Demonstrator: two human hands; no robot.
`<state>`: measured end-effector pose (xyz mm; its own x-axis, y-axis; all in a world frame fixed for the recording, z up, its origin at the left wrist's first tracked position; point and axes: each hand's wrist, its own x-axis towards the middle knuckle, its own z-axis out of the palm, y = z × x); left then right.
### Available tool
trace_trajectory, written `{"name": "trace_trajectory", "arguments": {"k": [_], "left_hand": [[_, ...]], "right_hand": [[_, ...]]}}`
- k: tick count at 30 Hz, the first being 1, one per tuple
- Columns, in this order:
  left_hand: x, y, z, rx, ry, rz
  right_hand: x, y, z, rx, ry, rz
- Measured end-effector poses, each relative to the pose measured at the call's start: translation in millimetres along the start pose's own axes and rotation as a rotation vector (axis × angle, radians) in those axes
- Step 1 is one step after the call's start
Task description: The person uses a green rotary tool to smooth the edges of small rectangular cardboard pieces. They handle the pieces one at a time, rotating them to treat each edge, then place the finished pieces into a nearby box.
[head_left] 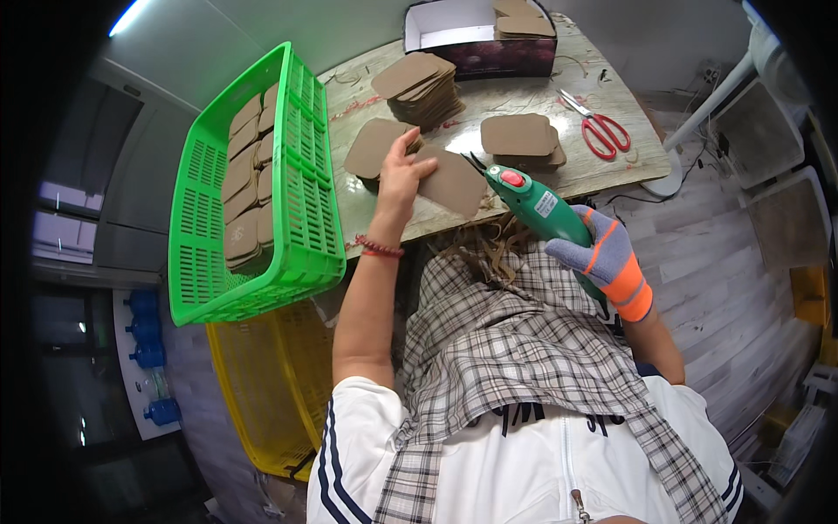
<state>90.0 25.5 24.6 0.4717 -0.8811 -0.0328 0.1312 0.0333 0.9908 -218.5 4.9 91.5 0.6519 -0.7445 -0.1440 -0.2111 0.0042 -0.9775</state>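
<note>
My bare left hand point(398, 185), a beaded bracelet at its wrist, pinches a flat brown piece with rounded corners point(454, 183) between thumb and fingers. That piece hangs over the table's near edge. In a grey and orange work glove, my right hand point(614, 258) is closed around a green handheld electric cutter point(543, 206) with a red switch. The cutter's dark pointed jaws lie right beside the piece's right edge; whether they touch it I cannot tell. Behind my left hand sits a low stack of like pieces point(372, 147), with a taller stack point(415, 77) beyond and another stack point(517, 136) to the right.
A green plastic crate point(307, 229) full of brown pieces stands at the left, above a yellow crate point(253, 384). At the table's back is a dark open box point(524, 59) holding more pieces. Red-handled scissors point(604, 134) lie at the right. Brown trimmings point(497, 253) gather on my plaid apron.
</note>
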Motion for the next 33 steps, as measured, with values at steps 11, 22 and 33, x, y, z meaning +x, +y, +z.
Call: {"name": "trace_trajectory", "arguments": {"k": [11,22,33], "left_hand": [[55.5,-6.7,25.0,1.114,0.494,0.635],[31.5,-13.8,-80.5,1.168,0.637,0.431],[-22.3,13.6,-6.7,-0.882,0.392,0.291]], "right_hand": [[-2.8,9.6,-4.6,-0.006,0.058,0.001],[12.6,18.8,14.0,-0.082,0.05,-0.038],[14.2,11.5,25.2,-0.115,0.099,-0.019]]}}
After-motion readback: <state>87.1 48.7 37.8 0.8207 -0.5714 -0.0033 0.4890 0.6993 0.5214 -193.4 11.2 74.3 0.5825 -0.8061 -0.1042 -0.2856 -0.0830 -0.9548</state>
